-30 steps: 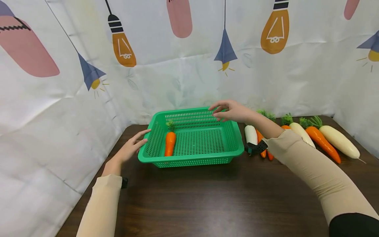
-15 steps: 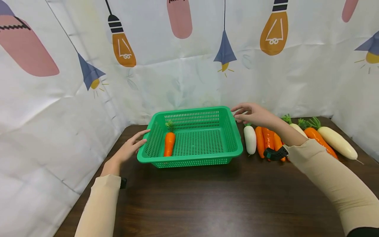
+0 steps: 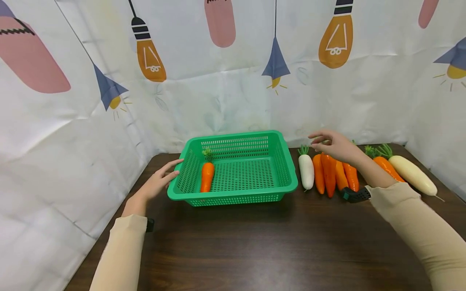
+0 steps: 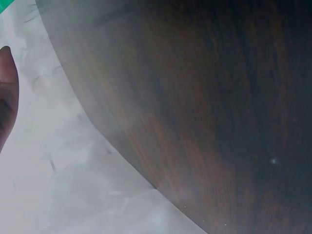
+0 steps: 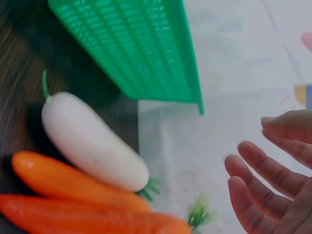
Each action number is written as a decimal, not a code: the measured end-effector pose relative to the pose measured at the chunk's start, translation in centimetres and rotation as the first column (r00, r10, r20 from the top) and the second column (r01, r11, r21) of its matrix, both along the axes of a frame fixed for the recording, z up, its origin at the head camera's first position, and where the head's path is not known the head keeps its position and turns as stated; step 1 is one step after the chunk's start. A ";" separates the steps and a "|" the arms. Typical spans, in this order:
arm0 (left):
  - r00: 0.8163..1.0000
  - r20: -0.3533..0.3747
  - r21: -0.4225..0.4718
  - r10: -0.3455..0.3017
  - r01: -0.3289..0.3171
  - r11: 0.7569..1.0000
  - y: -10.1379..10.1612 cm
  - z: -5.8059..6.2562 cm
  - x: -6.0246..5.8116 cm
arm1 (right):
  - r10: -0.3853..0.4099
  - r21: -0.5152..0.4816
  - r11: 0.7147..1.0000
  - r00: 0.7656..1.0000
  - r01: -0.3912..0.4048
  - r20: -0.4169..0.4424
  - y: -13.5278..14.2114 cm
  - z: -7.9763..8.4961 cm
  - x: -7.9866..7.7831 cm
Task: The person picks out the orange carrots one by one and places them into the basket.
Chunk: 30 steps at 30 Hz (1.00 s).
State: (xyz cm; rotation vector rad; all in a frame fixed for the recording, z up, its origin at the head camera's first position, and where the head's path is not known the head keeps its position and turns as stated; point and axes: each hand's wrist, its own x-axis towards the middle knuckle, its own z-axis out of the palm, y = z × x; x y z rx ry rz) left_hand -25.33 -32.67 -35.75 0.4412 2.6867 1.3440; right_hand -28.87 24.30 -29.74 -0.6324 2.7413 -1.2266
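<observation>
My left hand point(image 3: 157, 182) rests its fingers at the left rim of a green plastic basket point(image 3: 233, 196). Inside the basket, on its left side, lies one orange carrot point(image 3: 207, 177) with a leafy top. To the right of the basket my right hand point(image 3: 336, 146) hovers over the tops of several carrots point(image 3: 329, 173), its fingers loosely bent and nothing in them. A short white radish point(image 3: 306, 171) lies between the basket and those carrots. In the right wrist view the fingers point(image 5: 258, 195) are spread apart, beside the white radish point(image 5: 92, 141).
Farther right, behind my right forearm, lie a long white radish point(image 3: 413, 173) and another carrot point(image 3: 387, 166). The dark wooden table point(image 3: 233, 246) stretches in front of the basket. A white patterned curtain point(image 3: 233, 105) hangs right behind and to the left of the table.
My right hand has moved right, from above the basket's right back corner to over the carrots. My left hand stays at the basket's rim.
</observation>
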 end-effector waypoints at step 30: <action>1.000 -0.012 -0.003 0.007 -0.007 1.000 0.1 0.1 0.2 | -0.252 0.162 0.949 0.959 0.271 -0.127 4.1 -5.2 1.1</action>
